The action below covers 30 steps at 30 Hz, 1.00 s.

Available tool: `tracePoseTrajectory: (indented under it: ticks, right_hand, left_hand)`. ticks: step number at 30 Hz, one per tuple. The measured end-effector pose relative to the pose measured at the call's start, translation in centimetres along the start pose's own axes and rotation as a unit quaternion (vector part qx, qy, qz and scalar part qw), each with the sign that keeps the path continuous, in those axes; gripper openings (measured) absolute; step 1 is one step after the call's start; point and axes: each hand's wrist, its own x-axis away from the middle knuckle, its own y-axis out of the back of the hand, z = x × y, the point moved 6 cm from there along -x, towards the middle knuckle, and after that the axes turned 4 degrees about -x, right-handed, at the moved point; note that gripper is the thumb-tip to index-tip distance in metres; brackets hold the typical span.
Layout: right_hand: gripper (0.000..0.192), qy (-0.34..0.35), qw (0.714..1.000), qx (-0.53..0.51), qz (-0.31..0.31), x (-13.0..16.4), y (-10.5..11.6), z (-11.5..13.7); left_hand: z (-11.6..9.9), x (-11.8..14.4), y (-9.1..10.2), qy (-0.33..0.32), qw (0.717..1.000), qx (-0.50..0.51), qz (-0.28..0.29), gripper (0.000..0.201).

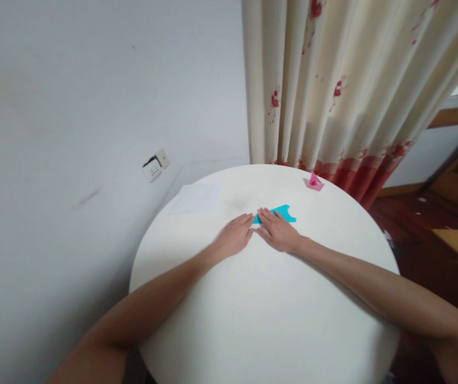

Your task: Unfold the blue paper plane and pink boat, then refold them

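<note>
A folded blue paper [283, 213] lies flat on the round white table [260, 309], a little past its middle. My right hand [279, 231] rests palm down on the paper's near left part, fingers together and pressing it. My left hand [234, 236] lies flat beside it on the table, its fingertips touching the paper's left tip. Most of the paper under my right hand is hidden.
A small pink folded paper boat [315, 182] stands near the table's far edge. A white sheet [197, 199] lies at the far left. Behind are a wall with a socket [155, 166], a flowered curtain [332, 85], and wooden furniture [456, 186] at right.
</note>
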Motion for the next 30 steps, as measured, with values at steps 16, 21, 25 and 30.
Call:
tracePoseTrajectory:
  ticks: [16,21,25,30]
  right_hand:
    - [0.063,0.003,0.999,-0.026,0.029,-0.1,0.1,0.0]
    - [0.061,0.003,0.999,-0.033,0.028,-0.1,0.1,0.0]
    - [0.058,0.000,0.999,-0.033,0.021,-0.2,0.2,-0.1]
    - [0.047,0.006,1.000,-0.025,-0.013,-0.1,0.9,0.1]
  left_hand:
    - [1.2,-0.2,1.4,0.039,0.999,-0.011,0.010,0.026]
    - [1.3,-0.1,1.7,0.050,0.999,0.002,0.021,0.024]
    - [1.1,-0.2,1.9,0.057,0.998,-0.020,0.032,0.027]
    - [1.1,-0.2,1.8,0.053,0.996,-0.051,0.047,0.031]
